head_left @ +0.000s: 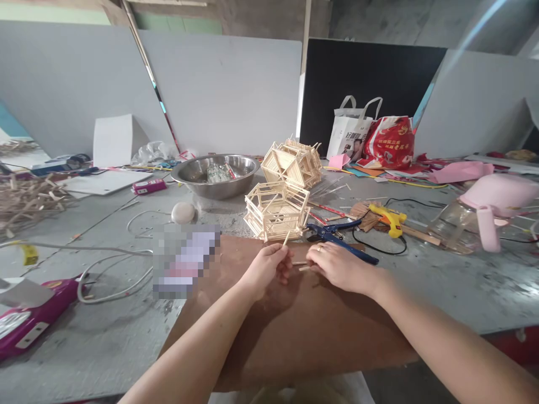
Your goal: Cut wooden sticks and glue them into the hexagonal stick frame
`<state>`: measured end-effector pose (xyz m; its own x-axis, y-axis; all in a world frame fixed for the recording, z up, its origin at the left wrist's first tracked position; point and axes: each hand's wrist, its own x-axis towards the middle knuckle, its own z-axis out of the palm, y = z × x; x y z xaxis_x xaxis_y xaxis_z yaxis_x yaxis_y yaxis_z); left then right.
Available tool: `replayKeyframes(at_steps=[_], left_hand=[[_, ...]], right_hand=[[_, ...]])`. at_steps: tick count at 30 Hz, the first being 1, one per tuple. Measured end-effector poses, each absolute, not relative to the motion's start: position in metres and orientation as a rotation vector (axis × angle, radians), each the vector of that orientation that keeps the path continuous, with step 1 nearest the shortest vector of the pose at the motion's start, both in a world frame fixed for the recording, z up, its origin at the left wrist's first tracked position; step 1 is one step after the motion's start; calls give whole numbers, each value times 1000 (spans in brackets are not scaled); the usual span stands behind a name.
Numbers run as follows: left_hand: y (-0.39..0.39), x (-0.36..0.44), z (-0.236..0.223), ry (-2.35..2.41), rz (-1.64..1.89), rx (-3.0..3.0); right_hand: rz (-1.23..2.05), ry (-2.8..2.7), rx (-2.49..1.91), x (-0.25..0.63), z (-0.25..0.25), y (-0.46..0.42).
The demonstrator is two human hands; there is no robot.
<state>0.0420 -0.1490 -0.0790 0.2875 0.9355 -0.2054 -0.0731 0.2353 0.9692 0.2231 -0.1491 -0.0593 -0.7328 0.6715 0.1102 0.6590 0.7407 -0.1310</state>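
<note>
My left hand (268,265) is closed in a pinch on a thin wooden stick (286,239) that points up toward a small hexagonal stick frame (275,210). My right hand (337,265) rests on the brown cardboard sheet (295,331), its fingers curled over short wooden sticks (302,265) lying between the two hands. A second, larger stick structure (292,163) stands tilted behind the first. Blue pliers (337,233) lie just beyond my right hand.
A steel bowl (217,175) stands behind the frames. A yellow glue gun (389,219) with a black cord lies to the right, near an overturned pink-lidded jug (484,216). Bags (374,140), coloured paper, white cables (113,269), a pink device (29,317) and stick piles (25,199) crowd the table.
</note>
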Motion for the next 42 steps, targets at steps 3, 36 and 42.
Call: replayKeyframes(at_steps=[3,36,42], left_hand=[[-151,38,-75,919,785,948],[-155,48,-92,1156,821,2016],[-153,47,-96,1130,683,2072]], right_hand=[[24,-2628,-840,204,-58,-151],[879,-1722,-906,205,-91,-139],[845,-1855,-927,203,-89,-139]])
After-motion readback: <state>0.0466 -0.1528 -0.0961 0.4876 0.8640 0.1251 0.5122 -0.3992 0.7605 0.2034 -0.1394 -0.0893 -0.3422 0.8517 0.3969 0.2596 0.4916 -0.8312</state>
